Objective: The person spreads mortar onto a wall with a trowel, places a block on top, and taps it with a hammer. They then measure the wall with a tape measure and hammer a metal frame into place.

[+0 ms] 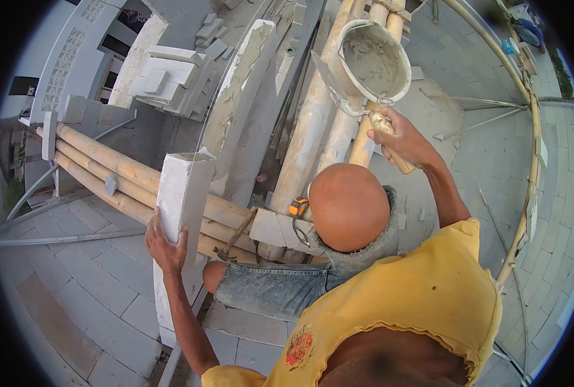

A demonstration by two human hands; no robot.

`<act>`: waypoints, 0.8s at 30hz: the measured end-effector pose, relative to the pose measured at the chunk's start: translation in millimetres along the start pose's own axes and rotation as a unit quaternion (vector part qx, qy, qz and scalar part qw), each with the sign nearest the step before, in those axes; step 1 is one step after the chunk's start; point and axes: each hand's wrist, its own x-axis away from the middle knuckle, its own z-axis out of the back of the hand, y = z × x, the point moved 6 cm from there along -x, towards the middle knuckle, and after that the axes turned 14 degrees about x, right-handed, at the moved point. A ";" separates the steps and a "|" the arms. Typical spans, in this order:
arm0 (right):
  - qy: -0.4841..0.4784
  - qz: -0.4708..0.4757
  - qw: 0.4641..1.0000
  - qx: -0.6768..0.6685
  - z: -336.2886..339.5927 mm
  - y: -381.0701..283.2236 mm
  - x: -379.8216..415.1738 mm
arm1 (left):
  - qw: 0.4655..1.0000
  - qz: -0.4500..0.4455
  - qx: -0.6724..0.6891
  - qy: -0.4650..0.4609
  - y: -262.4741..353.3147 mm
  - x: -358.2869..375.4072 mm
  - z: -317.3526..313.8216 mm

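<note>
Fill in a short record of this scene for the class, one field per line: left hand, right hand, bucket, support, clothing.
left hand: left hand grips the side of an upright white block
right hand: right hand holds a trowel by its handle
bucket: mortar bucket, grey mix inside, trowel blade at its rim
support: bamboo poles lashed beside the block
clothing: yellow shirt, denim shorts

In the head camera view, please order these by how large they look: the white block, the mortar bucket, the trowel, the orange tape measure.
1. white block
2. mortar bucket
3. trowel
4. orange tape measure
Fisheye distortion and differing distances make true sizes unsure.
</note>
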 end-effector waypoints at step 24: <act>-0.107 -0.071 0.991 -0.027 146.7 95.5 -117.6 | 1.000 -0.015 -0.011 0.000 7.0 0.4 3.2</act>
